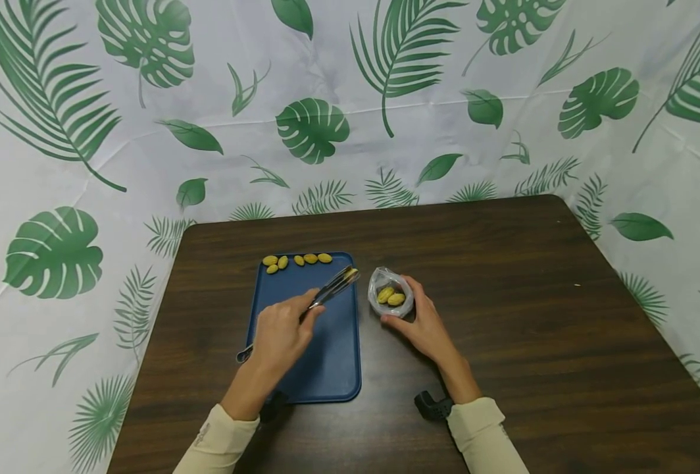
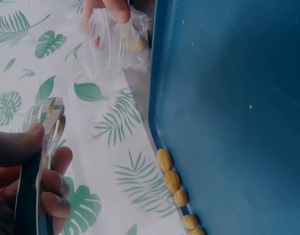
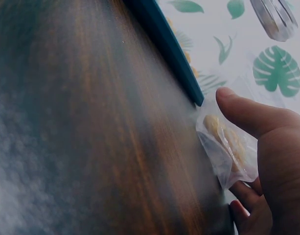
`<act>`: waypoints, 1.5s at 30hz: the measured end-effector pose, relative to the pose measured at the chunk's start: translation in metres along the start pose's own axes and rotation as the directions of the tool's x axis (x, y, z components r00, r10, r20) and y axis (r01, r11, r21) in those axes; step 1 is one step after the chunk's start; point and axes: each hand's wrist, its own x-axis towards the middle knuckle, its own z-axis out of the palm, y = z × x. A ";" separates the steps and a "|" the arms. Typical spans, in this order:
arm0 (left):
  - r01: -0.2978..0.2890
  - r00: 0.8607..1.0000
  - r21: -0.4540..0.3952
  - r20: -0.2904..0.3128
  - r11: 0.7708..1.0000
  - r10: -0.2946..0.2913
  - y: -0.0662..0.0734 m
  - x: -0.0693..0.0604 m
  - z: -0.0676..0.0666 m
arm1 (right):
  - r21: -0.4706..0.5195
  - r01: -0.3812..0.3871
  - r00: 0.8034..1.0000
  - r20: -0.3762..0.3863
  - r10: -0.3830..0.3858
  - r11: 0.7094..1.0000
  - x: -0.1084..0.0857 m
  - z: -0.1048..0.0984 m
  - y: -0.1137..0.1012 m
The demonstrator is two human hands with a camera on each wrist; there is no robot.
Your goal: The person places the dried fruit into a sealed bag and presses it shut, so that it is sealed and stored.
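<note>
Left hand [image 1: 280,329] curls fingers round metal tongs [image 1: 331,288], mid-frame; right hand [image 1: 425,327] likewise round plastic bag [image 1: 383,278]. Bag likely light, floppy; hold near rim.

Soft light is washing the white, green-leaf-printed fabric backdrop [image 1: 350,174]; pale glare is hazing the dark-brown, wood-grained table [image 1: 504,296], its surface blurring in the right wrist view.

Tongs [image 1: 329,290] look glossy metal; bag [image 2: 108,46], crinkled plastic; table [image 1: 516,296], wood-grained.

Left grip [image 1: 281,334] curled — right grip [image 1: 424,327] in a wider curve
</note>
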 end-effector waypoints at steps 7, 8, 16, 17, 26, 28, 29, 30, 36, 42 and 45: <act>-0.031 0.999 -0.015 0.017 0.999 0.031 0.006 0.003 0.005 | -0.003 0.004 1.000 -0.001 -0.004 1.000 0.000 0.000 -0.001; -0.035 0.999 -0.014 0.019 0.999 0.036 0.007 0.003 0.006 | -0.003 0.008 1.000 0.000 -0.008 1.000 0.001 0.000 -0.001; -0.058 0.998 -0.011 0.023 0.998 0.058 0.012 0.006 0.010 | -0.006 0.030 1.000 -0.005 -0.030 1.000 0.003 0.001 -0.001; -0.059 0.998 -0.011 0.026 0.998 0.059 0.012 0.006 0.010 | -0.005 0.031 1.000 -0.005 -0.031 1.000 0.002 0.001 -0.001; -0.059 0.995 -0.012 0.075 0.998 0.060 0.019 0.009 0.018 | -0.020 0.013 1.000 -0.005 -0.014 1.000 0.001 0.001 0.000; -0.065 0.995 -0.017 0.078 0.998 0.066 0.020 0.009 0.021 | -0.019 0.011 1.000 -0.003 -0.011 1.000 0.000 0.001 0.000; -0.070 0.994 -0.015 0.078 0.997 0.071 0.020 0.009 0.022 | -0.019 0.010 1.000 -0.003 -0.010 1.000 -0.001 0.001 0.000; -0.073 0.994 -0.016 0.077 0.997 0.074 0.020 0.009 0.023 | -0.018 0.010 1.000 -0.003 -0.010 1.000 -0.001 0.001 0.000; -0.094 0.992 -0.020 0.078 0.995 0.095 0.020 0.010 0.030 | -0.018 0.018 1.000 -0.003 -0.018 1.000 -0.002 0.001 -0.001; -0.104 0.990 -0.027 0.092 0.994 0.106 0.023 0.012 0.032 | 0.004 0.016 1.000 -0.001 -0.016 1.000 0.000 0.001 0.000; -0.083 0.990 -0.017 0.117 0.996 0.084 0.024 0.013 0.032 | 0.015 0.020 1.000 0.000 -0.020 1.000 0.000 0.001 0.000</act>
